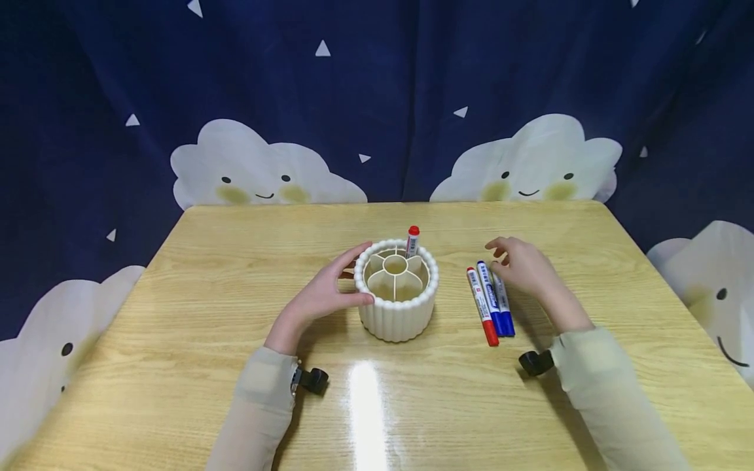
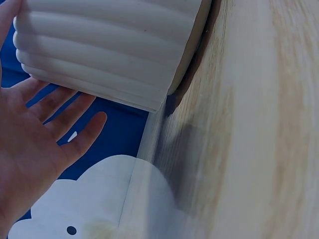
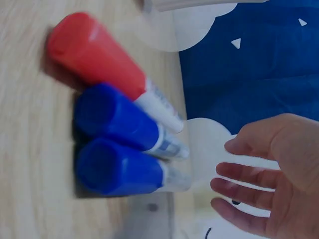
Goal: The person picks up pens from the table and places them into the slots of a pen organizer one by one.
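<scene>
A round cream pen holder [image 1: 396,324] with a beaded rim and inner compartments stands on the table, one red-capped marker [image 1: 413,242] upright in a back compartment. My left hand [image 1: 321,291] holds the holder's left side, thumb at the front rim and fingers round the back; the left wrist view shows its ribbed wall [image 2: 104,45]. To the right lie a red marker [image 1: 483,306], a blue marker [image 1: 490,294] and another blue marker [image 1: 504,307], side by side, caps toward me. Above their far ends hovers my right hand [image 1: 524,265], fingers loosely bent, holding nothing.
The wooden table [image 1: 235,261] reaches back to a dark blue curtain [image 1: 377,98] printed with white clouds and triangles. Black wrist cameras [image 1: 314,381] sit at both sleeves, just above the tabletop.
</scene>
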Available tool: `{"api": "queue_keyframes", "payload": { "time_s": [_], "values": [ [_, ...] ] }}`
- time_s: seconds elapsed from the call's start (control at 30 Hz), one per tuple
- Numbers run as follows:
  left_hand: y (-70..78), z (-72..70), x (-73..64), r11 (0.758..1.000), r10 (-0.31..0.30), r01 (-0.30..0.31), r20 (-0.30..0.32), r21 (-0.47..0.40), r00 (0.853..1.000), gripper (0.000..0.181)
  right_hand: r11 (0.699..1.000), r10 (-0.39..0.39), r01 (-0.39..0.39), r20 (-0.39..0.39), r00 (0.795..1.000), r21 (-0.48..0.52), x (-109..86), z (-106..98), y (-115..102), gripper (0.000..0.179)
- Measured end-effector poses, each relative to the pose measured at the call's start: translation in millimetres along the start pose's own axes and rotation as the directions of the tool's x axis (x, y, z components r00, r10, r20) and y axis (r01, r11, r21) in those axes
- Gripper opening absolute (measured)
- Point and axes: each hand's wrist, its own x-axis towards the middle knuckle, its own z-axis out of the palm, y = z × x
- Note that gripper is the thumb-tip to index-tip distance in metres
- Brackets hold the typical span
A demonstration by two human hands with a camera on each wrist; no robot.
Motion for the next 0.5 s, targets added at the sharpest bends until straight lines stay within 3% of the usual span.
{"api": "queue_keyframes", "payload": {
  "time_s": [0.27, 0.5],
  "values": [
    [0.5, -0.7, 1.1, 1.000, -0.005, 0.005, 0.003, -0.011, 1.000, 0.091, 0.993, 0.097, -0.092, 0.071, 0.993, -0.069, 1.1, 7, 7, 0.045],
    [3.3, -1.6, 0.2, 1.000, -0.016, 0.016, 0.010, -0.003, 1.000, 0.090, 0.994, 0.100, -0.093, 0.118, 0.988, -0.061, 6.9, 15, 15, 0.049]
  ]
}}
